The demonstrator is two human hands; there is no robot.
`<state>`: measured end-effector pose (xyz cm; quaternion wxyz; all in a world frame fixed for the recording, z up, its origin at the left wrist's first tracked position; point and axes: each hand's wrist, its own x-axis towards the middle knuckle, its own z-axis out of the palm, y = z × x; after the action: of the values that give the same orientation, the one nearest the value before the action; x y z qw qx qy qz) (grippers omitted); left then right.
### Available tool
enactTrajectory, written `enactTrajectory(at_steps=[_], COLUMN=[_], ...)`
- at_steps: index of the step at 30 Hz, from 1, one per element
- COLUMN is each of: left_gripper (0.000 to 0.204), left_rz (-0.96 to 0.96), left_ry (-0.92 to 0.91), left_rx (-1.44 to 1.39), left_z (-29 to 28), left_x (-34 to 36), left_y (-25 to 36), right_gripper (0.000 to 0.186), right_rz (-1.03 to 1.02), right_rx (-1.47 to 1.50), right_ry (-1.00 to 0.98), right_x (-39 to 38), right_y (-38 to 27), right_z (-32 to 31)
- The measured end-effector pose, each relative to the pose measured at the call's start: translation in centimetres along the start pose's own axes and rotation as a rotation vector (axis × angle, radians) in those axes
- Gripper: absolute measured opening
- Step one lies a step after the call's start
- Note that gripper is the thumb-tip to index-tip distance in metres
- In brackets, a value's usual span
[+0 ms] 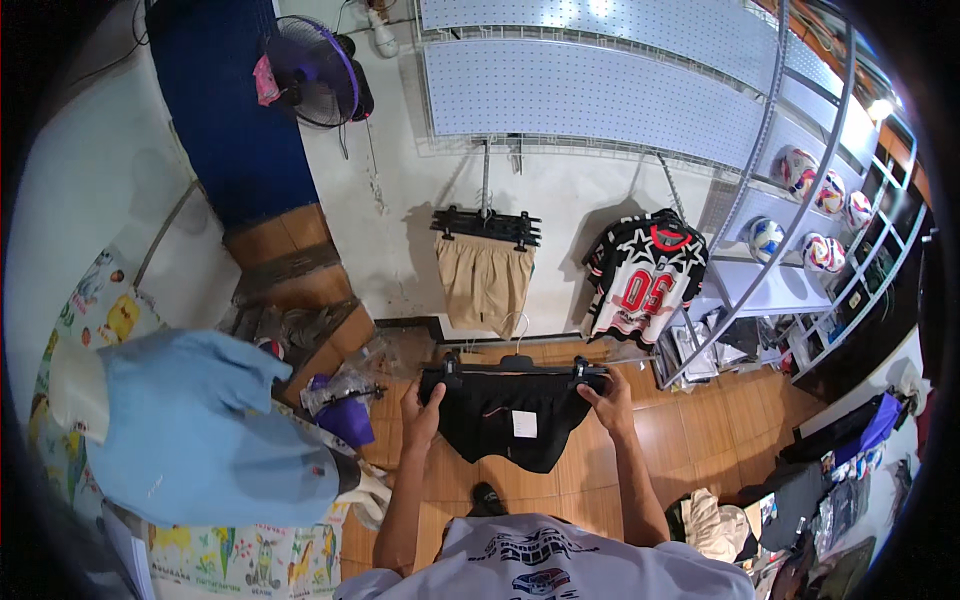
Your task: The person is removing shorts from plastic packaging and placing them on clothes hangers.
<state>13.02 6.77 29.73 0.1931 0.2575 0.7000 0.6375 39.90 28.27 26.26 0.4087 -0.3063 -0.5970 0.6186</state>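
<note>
A pair of black shorts (pixel 485 420) hangs spread out from a black clip hanger (pixel 515 367) in front of me. A white tag (pixel 524 424) shows on the fabric. My left hand (pixel 420 410) is closed on the left end of the waistband, its thumb just below the left clip (pixel 451 370). At the other end my right hand (pixel 610 403) grips the waistband beside the right clip (pixel 581 371). The fingers behind the cloth are partly hidden. Beyond the hanger's hook, beige shorts (pixel 484 280) hang on the wall from several black clip hangers.
A printed jersey (pixel 650 270) hangs right of the beige shorts. To my left stands a mannequin in a light blue shirt (pixel 210 430). Metal shelving (pixel 765 285) with several balls is at right, near piled clothes (pixel 715 525). A fan (pixel 315 72) sits at upper left.
</note>
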Motion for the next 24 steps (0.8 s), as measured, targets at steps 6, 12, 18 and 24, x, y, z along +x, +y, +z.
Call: enactTrajectory(at_steps=[6,12,18,24], left_gripper=[0.039,0.040,0.034,0.037], left_rz=[0.025,0.088,0.023,-0.030], left_ry=[0.018,0.011,0.158,0.206], left_rx=[0.060,0.085,0.131,0.235], left_z=[2.2,3.7,5.8,6.7], left_x=[11.2,21.9,30.7,36.9], left_y=[-0.4,-2.6,-4.4,-7.4], right_gripper=[0.050,0.050,0.050,0.046], right_rz=[-0.020,-0.006,-0.048,0.123], right_rx=[0.000,-0.027,-0.036,-0.075], right_ry=[0.057,0.052,0.000,-0.014], right_x=[9.6,20.1,29.4,35.5], right_y=[2.6,4.9,6.5,8.8], right_z=[2.2,4.6,7.7,9.2])
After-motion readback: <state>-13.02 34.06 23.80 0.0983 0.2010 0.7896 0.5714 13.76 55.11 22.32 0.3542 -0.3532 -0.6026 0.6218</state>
